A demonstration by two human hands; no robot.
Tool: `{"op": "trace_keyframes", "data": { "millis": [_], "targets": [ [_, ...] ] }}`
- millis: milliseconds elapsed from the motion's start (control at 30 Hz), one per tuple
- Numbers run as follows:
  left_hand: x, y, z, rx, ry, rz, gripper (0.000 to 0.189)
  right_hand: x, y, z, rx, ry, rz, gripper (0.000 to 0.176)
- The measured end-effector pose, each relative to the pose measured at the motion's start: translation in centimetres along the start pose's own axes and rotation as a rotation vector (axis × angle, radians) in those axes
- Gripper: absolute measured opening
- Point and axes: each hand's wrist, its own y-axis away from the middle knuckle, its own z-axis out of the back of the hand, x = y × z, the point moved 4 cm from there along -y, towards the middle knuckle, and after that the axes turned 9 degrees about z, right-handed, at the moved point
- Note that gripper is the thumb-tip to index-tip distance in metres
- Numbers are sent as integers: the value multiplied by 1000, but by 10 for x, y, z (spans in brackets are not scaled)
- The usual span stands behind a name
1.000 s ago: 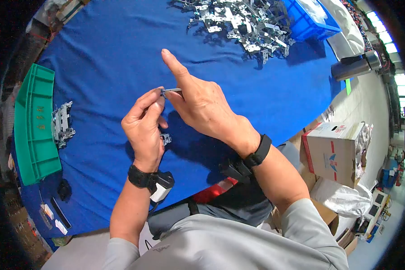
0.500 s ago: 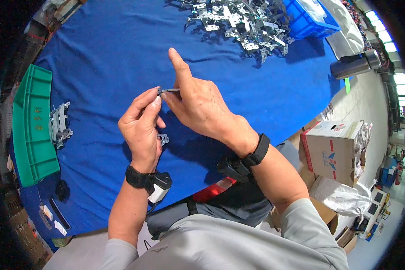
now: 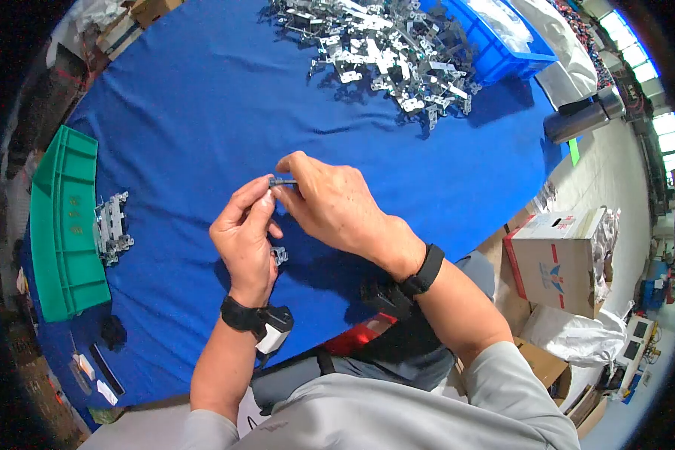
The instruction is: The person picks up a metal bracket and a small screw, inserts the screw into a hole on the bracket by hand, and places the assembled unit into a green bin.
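Near the middle of the table, my left hand [image 3: 246, 232] is closed, thumb and forefinger pinching one end of a thin grey metal piece [image 3: 283, 182]. The other end of that piece runs into the fingers of my right hand [image 3: 337, 202], which are curled around it and hide part of it. A small silvery metal bracket [image 3: 280, 256] shows beside the heel of my left hand, partly covered by it. Both wrists wear black straps.
A large heap of metal brackets [image 3: 390, 60] lies at the far side beside a blue bin [image 3: 514, 64]. On the left, several stacked brackets [image 3: 114, 229] lie against a green tray [image 3: 67, 262]. A steel bottle [image 3: 585, 120] rests at the right edge, above a cardboard box [image 3: 555, 259].
My right forefinger, stretched upward before, has curled down toward the thin metal piece. Both hands appear lower in view, and the whole scene has shifted slightly.
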Motion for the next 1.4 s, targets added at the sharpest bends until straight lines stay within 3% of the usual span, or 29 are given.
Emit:
{"op": "trace_keyframes", "data": {
  "millis": [300, 600, 767, 1000, 1067, 1167, 1400],
  "targets": [
    [-2, 2, -3, -13, -27, -41, 21, 1, 0, 1, 65, 78, -28, 17],
    [3, 2, -1, 3, 19, 17, 18, 3, 0, 6, -38, -12, -34, 15],
    [-1, 3, -4, -23, -1, -4, 21, 0, 0, 3, 44, 22, -92, 13],
    [4, 2, 0, 5, 33, 29, 19, 1, -1, 7, -33, -54, -14, 20],
    [3, 3, -1, 2, 36, 23, 20, 0, 1, 4, 84, -41, -95, 18],
    [2, 3, -1, 6, 24, 13, 21, -1, -1, 3, 95, 8, -124, 17],
    [3, 2, -1, -6, 50, 30, 18, 2, -1, 9, -2, -41, -99, 17]
  ]
}}
